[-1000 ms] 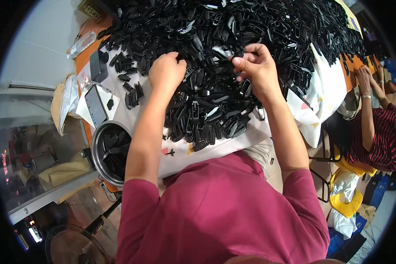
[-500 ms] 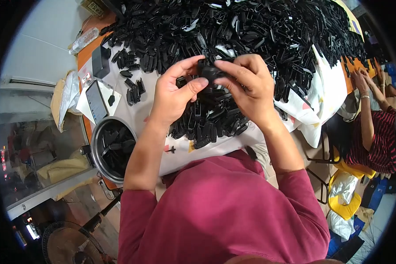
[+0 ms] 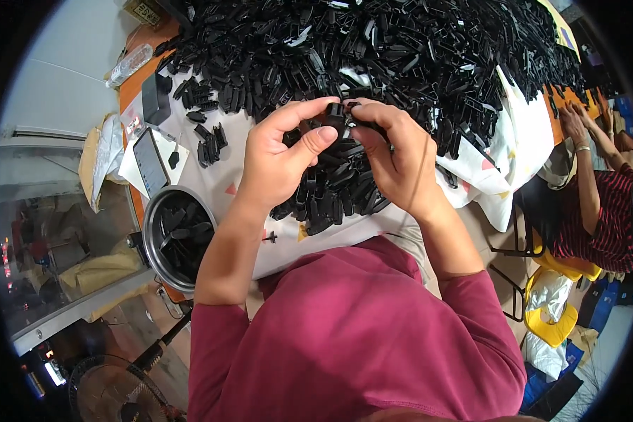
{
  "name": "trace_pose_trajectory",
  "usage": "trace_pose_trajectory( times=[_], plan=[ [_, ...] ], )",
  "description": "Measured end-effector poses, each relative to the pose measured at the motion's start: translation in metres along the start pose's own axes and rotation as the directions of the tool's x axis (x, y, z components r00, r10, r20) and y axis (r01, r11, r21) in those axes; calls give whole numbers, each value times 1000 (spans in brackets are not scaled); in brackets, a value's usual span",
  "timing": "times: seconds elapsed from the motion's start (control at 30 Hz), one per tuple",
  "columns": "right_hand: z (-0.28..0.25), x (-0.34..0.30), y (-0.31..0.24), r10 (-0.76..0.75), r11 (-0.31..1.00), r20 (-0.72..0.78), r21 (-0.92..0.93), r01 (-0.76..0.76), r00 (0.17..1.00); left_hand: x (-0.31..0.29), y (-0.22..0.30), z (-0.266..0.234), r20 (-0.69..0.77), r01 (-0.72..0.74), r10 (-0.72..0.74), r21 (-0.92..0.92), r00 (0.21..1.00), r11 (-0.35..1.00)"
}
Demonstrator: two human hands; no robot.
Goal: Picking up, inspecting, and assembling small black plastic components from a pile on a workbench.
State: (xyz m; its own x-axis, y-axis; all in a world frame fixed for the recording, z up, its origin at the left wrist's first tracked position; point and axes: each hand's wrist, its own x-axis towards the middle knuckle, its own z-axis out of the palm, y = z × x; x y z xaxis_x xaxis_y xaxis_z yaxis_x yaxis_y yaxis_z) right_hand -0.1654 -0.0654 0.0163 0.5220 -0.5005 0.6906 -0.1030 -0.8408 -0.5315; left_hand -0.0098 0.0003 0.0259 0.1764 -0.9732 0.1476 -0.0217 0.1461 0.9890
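Over the table, my two hands meet around a small black plastic part (image 3: pixel 336 117). My left hand (image 3: pixel 276 156) pinches its left side between thumb and forefinger. From the other side, the closed thumb and fingers of my right hand (image 3: pixel 403 156) grip its right end, which they partly hide. Whether this is one piece or two pressed together, I cannot tell. Below my hands lies a smaller heap of black plastic parts (image 3: pixel 327 200). A much larger heap of similar parts (image 3: pixel 415 49) spreads over the far side of the table.
A metal bowl (image 3: pixel 148 243) holding black pieces stands at the table's left edge. Beyond it are a phone (image 3: pixel 150 162), a dark box (image 3: pixel 155 98) and a clear plastic bottle (image 3: pixel 129 65). A fan (image 3: pixel 109 394) is at lower left. At right, another person's hands (image 3: pixel 573 121) rest near the table.
The black part has turned between my fingers and now stands more upright. My right fingers have shifted slightly along its right end. The view has moved a little.
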Motion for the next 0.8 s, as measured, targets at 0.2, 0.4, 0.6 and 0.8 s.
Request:
trace_pose_trajectory(
  times=[0.2, 0.4, 0.6, 0.8],
  plan=[
    [-5, 2, 6, -55, 998, -45, -35, 54, 997, -1, -2, 3, 20, 70, -69, -49, 997, 996],
    [-11, -9, 4, 181, 942, 101, 269, -202, 978, 0, -4, 6, 25, 26, -25, -26, 999, 999],
    [-13, -12, 5, 255, 925, -51, 305, -229, 966, 0, 0, 4, 47, 23, -24, 24, 999, 999],
    [-11, -6, 2, 162, 967, -83, 213, -141, 983, -1, -5, 3, 27, -139, 137, 237, 990, 962]
  ],
)
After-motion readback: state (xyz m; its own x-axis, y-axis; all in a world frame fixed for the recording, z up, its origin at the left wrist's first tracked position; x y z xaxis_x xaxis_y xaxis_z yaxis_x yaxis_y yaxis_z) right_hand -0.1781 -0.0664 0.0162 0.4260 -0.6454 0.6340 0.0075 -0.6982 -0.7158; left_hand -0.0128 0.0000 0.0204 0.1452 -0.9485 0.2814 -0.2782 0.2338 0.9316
